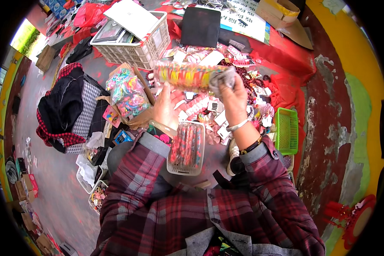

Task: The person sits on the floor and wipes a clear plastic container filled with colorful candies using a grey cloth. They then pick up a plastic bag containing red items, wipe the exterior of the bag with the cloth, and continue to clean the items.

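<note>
A long clear plastic pack of yellow and red striped items (pixel 185 76) is raised in front of me, lying crosswise. My left hand (pixel 165 110) supports its left end from below, the thumb against its near side and the fingers partly hidden. In my right hand (pixel 235 97) a crumpled grey cloth (pixel 222 80) is gripped and pressed against the pack's right end. Below my hands stands a small white plastic basket (pixel 185 172) with several clear packs of red patterned items (pixel 186 145) in it.
Small carded goods (pixel 217 117) lie heaped beyond my hands. A green basket (pixel 287 130) stands at the right, near the peeling wall. Left are an open carton with colourful bags (pixel 128 91) and a heap of clothes (pixel 66 109). A white crate (pixel 130 52) stands at the back.
</note>
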A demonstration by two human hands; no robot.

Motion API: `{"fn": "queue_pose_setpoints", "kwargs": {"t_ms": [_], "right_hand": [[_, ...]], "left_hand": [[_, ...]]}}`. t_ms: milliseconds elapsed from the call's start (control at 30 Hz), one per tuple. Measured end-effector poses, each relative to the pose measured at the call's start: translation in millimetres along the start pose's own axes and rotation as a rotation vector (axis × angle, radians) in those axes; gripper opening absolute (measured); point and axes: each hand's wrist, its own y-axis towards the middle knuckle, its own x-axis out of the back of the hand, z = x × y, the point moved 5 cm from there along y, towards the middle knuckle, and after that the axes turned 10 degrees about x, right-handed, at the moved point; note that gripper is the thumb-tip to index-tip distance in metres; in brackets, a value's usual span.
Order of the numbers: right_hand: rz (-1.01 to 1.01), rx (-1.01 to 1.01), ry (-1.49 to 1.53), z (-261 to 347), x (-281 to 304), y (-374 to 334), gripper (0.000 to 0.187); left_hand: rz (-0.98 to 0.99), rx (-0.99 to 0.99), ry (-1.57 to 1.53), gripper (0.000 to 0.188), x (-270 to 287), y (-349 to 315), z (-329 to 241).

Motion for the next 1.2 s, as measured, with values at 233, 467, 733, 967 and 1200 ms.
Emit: {"fn": "queue_pose_setpoints", "kwargs": {"t_ms": [233, 467, 733, 967, 1200], "right_hand": [[-0.259, -0.446, 0.252, -24, 12, -14, 0.022], [-0.237, -0.537, 0.375, -23, -18, -40, 0.022], [0.352, -0.738, 0.099, -18, -31, -38, 0.033], [0.271, -0.044, -0.041, 47, -15, 16, 0.049], [1.138, 0.573, -0.962, 40, -81, -59, 0.073]], "left_hand": [[0.318, -0.126, -0.234, 0.071, -27, -2, 9], [0.409, -0.341, -0.231, 0.055, -31, -17, -30], [0.190, -0.314, -0.332, 0.047, -11, -19, -81], [0.266, -0.322, -0.275, 0.060, -13, -20, -79], [0.362, -0.121, -0.148, 0.073, -14, 5, -41]]}}
